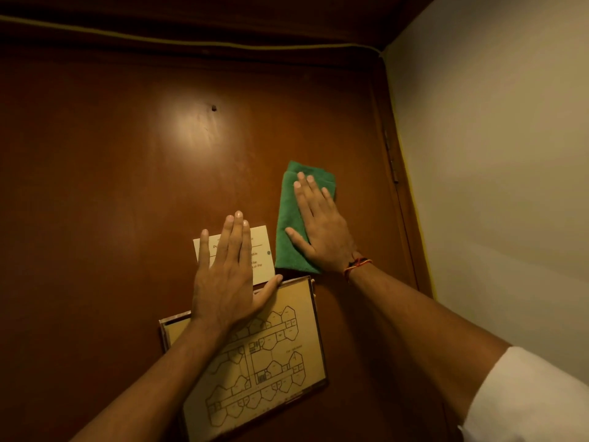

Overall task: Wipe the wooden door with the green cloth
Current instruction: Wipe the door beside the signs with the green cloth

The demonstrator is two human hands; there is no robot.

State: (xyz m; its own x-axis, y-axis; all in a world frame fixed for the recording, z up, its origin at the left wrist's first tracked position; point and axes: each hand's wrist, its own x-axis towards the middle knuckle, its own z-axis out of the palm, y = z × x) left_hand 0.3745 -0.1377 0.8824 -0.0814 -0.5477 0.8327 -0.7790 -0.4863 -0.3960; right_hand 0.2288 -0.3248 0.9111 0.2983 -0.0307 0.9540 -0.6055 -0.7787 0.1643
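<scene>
The wooden door (127, 186) is dark brown and glossy and fills most of the view. A folded green cloth (288, 224) lies flat against it right of centre. My right hand (322, 231) presses flat on the cloth, fingers spread and pointing up, a red thread band at the wrist. My left hand (228, 275) rests flat on the door, fingers together. It covers part of a small white notice card (263, 247) and the top of a framed floor plan (271, 362).
A peephole (214, 107) sits in the door above the hands. The door frame and a hinge (393, 167) run down the right side. A pale wall (494, 186) adjoins it. A thin yellow cable (191, 43) runs along the top of the frame.
</scene>
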